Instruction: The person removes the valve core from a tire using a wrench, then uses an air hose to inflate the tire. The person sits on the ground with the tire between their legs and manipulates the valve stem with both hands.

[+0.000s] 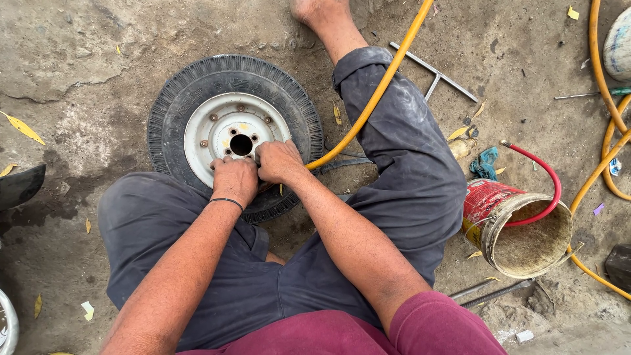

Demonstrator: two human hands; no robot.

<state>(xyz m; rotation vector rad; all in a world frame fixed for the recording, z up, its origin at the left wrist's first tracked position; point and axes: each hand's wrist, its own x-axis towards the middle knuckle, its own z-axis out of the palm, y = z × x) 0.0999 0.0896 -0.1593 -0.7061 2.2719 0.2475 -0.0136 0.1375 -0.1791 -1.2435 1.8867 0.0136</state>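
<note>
A small black tyre [177,98] on a white steel rim [217,118] lies flat on the dirt ground between my legs. My left hand [234,179] and my right hand [279,161] are pressed side by side on the near edge of the rim, fingers curled down onto it. A yellow hose [384,79] runs from the top of the view down to my right hand, its end hidden under the fingers. What the fingers grip cannot be made out.
A dirty red bucket [526,230] lies tipped at the right with a red hose [539,171] looped into it. A metal wheel wrench [437,72] lies beyond my right knee. More yellow hose [608,151] curls at the right edge. Metal bars [493,292] lie near the bucket.
</note>
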